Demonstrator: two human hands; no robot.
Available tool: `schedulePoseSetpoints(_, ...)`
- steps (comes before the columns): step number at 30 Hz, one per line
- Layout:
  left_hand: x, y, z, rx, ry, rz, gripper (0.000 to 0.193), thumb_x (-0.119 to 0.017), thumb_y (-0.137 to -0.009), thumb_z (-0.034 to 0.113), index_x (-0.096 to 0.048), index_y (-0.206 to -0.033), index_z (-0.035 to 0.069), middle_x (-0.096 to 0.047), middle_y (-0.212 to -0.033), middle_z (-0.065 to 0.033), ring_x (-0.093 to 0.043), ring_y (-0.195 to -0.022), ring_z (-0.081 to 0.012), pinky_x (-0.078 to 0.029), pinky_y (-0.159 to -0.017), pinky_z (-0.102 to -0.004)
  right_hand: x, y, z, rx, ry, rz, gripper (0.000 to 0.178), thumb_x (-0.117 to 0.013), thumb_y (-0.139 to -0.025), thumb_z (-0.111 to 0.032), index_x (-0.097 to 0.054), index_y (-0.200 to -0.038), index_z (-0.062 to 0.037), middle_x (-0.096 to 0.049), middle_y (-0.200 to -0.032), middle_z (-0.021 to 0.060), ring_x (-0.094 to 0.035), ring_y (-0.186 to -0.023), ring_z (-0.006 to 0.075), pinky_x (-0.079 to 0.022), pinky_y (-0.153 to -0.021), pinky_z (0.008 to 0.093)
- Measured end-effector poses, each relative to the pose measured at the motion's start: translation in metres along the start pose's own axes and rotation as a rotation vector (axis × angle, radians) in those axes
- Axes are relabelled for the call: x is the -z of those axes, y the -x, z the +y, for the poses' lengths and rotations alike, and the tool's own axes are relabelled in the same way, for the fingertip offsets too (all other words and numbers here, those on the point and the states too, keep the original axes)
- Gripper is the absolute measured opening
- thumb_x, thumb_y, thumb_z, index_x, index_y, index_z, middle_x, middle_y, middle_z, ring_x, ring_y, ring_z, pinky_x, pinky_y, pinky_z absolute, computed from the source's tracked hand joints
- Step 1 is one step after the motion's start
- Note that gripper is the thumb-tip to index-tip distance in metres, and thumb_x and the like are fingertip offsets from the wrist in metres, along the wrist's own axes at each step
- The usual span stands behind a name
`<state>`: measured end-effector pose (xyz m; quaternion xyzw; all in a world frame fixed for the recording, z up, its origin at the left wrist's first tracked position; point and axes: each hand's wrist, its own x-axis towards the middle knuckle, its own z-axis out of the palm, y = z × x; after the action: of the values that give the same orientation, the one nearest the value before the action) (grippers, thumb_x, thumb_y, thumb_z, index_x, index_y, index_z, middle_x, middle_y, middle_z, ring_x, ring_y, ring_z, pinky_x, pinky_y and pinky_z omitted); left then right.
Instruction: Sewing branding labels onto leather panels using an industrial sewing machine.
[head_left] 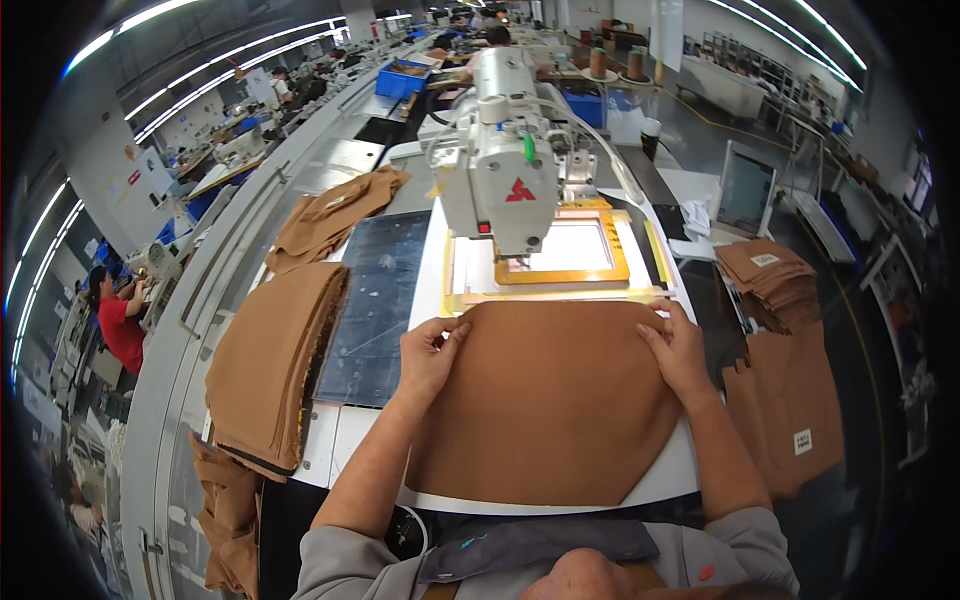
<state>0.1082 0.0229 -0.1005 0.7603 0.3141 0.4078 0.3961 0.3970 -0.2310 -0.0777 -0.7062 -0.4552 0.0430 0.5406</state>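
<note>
Brown cloth panel (545, 400), probably light, soft and floppy, lay on the white tabletop (672, 472) before the sewing machine (500, 190), seemingly best held by its far corners, which left hand (428, 362) and right hand (680, 355) pinched thumb-to-finger.

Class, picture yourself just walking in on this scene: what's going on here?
A person in a grey top holds a large, flat brown fabric panel near its two far corners, one in the left hand, the other in the right hand. The panel lies on a white work surface, just short of the yellow rectangular frame beneath a pale grey sewing machine. A stack of brown fabric panels sits to the left; brown fabric pieces with white labels lie to the right.
</note>
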Motion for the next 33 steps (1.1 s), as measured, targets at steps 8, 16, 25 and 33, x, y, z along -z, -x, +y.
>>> schedulePoseSetpoints(8, -0.037, -0.029, 0.011, -0.087, -0.384, -0.010, 0.018, -0.080, -0.087, 0.026, -0.078, -0.088, 0.008, -0.073, -0.078, -0.0052, -0.060, -0.057, -0.0205, -0.049, -0.058, -0.0358, 0.001, -0.030, 0.037, -0.101, 0.338, -0.007, 0.018, -0.075, -0.090, -0.019, -0.067, -0.094, -0.0034, -0.073, -0.080, 0.0130, -0.073, -0.072, 0.0310, -0.055, -0.067, 0.0372)
schedulePoseSetpoints(16, -0.052, -0.069, 0.001, 0.109, -0.449, -0.068, 0.022, -0.079, -0.085, 0.029, -0.078, -0.091, 0.007, -0.076, -0.083, -0.0055, -0.071, -0.074, -0.0245, -0.055, -0.072, -0.0373, -0.003, -0.064, 0.058, -0.128, 0.446, -0.050, 0.018, -0.075, -0.089, -0.023, -0.068, -0.089, -0.0061, -0.071, -0.076, 0.0112, -0.071, -0.074, 0.0282, -0.054, -0.068, 0.0386)
schedulePoseSetpoints(25, -0.063, -0.102, -0.008, 0.164, -0.536, -0.112, 0.020, -0.075, -0.085, 0.028, -0.078, -0.090, 0.009, -0.076, -0.080, -0.0045, -0.071, -0.076, -0.0240, -0.054, -0.071, -0.0379, -0.016, -0.094, 0.083, -0.085, 0.383, 0.033, 0.011, -0.073, -0.088, -0.016, -0.069, -0.091, -0.0066, -0.072, -0.078, 0.0062, -0.072, -0.073, 0.0241, -0.055, -0.068, 0.0365)
schedulePoseSetpoints(33, -0.057, -0.102, -0.006, 0.142, -0.436, -0.179, 0.016, -0.076, -0.079, 0.019, -0.076, -0.093, 0.011, -0.072, -0.085, -0.0022, -0.066, -0.072, -0.0206, -0.053, -0.068, -0.0360, -0.008, -0.111, 0.071, -0.112, 0.481, -0.169, 0.010, -0.071, -0.084, -0.012, -0.071, -0.091, -0.0056, -0.072, -0.078, 0.0072, -0.071, -0.072, 0.0237, -0.055, -0.068, 0.0368)
